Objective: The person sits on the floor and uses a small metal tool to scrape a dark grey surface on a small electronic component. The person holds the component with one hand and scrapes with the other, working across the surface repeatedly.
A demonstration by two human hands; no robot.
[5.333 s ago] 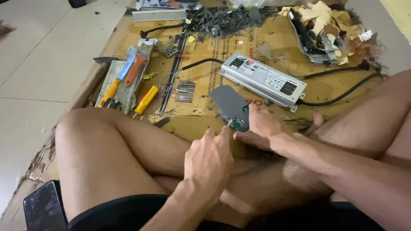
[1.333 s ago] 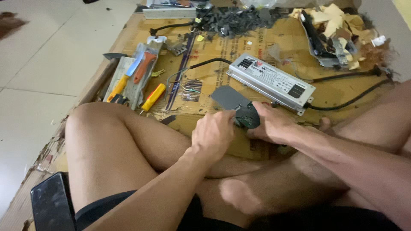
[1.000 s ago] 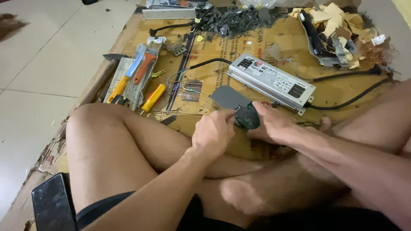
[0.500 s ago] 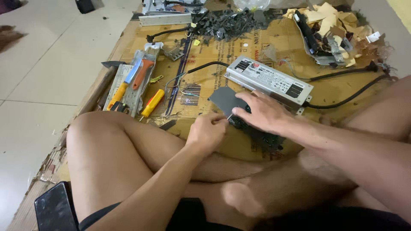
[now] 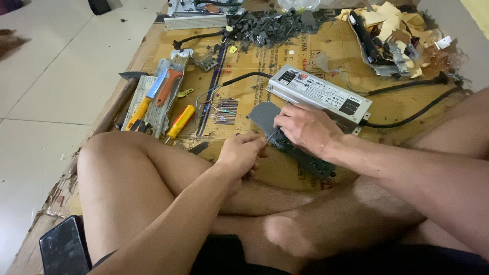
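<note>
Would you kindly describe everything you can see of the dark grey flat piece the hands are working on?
The dark grey flat piece is a long slab lying flat on the cardboard sheet, angled from upper left to lower right beside the silver metal box. Its far end looks smooth and matte; its near stretch looks darker and rougher. The right hand rests across its middle, and the left hand holds a thin tool at its edge.

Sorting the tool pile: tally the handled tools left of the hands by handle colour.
Yellow: 2, a screwdriver and a second tool
Orange: 1
Blue: 1
Total: 4
</note>
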